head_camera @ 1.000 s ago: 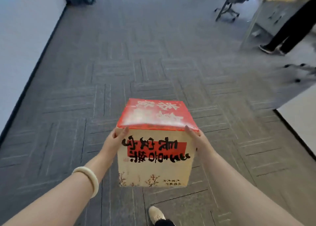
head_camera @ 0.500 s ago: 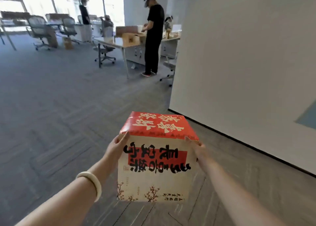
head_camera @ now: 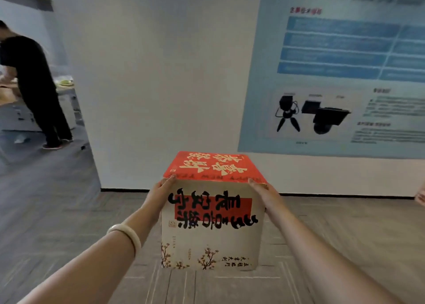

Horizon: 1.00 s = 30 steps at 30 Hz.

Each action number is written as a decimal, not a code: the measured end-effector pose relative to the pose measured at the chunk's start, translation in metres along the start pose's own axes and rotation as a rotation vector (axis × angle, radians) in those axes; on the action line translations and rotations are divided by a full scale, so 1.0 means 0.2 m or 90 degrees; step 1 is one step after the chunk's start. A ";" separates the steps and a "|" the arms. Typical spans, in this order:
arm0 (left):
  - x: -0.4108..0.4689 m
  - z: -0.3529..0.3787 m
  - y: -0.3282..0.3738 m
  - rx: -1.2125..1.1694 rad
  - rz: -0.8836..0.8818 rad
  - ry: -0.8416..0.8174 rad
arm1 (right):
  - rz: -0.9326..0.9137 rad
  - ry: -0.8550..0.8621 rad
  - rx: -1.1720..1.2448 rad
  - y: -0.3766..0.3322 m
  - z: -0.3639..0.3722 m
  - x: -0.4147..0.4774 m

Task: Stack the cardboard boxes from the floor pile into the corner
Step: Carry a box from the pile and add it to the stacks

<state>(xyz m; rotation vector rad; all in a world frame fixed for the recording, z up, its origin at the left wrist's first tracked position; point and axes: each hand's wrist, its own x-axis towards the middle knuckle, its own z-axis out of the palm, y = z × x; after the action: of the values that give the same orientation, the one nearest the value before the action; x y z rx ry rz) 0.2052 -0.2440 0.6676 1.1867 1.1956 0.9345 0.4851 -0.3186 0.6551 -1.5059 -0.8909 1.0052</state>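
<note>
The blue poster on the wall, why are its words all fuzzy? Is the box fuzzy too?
Head view: motion blur smears the poster, leaving its text unreadable; head view again, the box carried between the left hand and right hand is sharper, its black lettering crisp-edged.

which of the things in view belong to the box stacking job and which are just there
Part of the job:
- cardboard box
- left hand and right hand, pressing on its sides

Just there:
- wall poster
- person in black
- white bracelet
</note>
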 end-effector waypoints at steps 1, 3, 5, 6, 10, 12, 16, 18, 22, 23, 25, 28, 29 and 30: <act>0.04 0.17 0.03 0.006 0.008 -0.026 | -0.004 0.028 0.006 -0.01 -0.16 0.03; 0.11 0.49 0.09 0.003 0.019 -0.072 | -0.021 0.072 0.026 -0.03 -0.44 0.08; 0.19 0.78 0.11 0.012 0.019 -0.109 | -0.019 0.120 0.035 -0.04 -0.70 0.11; 0.22 0.92 0.11 0.016 0.022 -0.133 | -0.020 0.144 0.045 -0.04 -0.82 0.11; 0.39 1.46 0.14 0.051 0.018 -0.217 | -0.013 0.254 0.071 0.00 -1.25 0.13; 0.48 1.72 0.15 0.061 0.009 -0.263 | -0.023 0.296 0.089 0.03 -1.44 0.15; 0.67 2.20 0.18 0.071 0.028 -0.378 | -0.009 0.400 0.101 0.07 -1.80 0.25; 0.79 2.43 0.20 0.077 0.041 -0.444 | -0.004 0.453 0.107 0.07 -1.95 0.31; 1.00 2.89 0.30 0.086 0.043 -0.542 | 0.006 0.544 0.098 0.03 -2.21 0.43; 1.04 3.01 0.33 0.087 0.046 -0.568 | 0.006 0.569 0.097 0.02 -2.28 0.46; 1.10 3.24 0.40 0.084 0.051 -0.616 | 0.006 0.615 0.101 -0.01 -2.41 0.49; 1.13 3.57 0.45 0.090 0.036 -0.673 | 0.015 0.689 0.118 0.00 -2.62 0.50; 1.12 3.68 0.45 0.089 0.030 -0.695 | 0.017 0.710 0.123 0.01 -2.69 0.50; 1.12 3.78 0.44 0.086 0.025 -0.722 | 0.019 0.725 0.124 0.00 -2.76 0.49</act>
<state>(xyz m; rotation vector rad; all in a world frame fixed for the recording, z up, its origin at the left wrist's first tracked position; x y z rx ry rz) 0.9919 -0.1411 0.6905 1.5180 0.3071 0.0914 1.0350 -0.4252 0.6832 -1.5872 0.0478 0.1225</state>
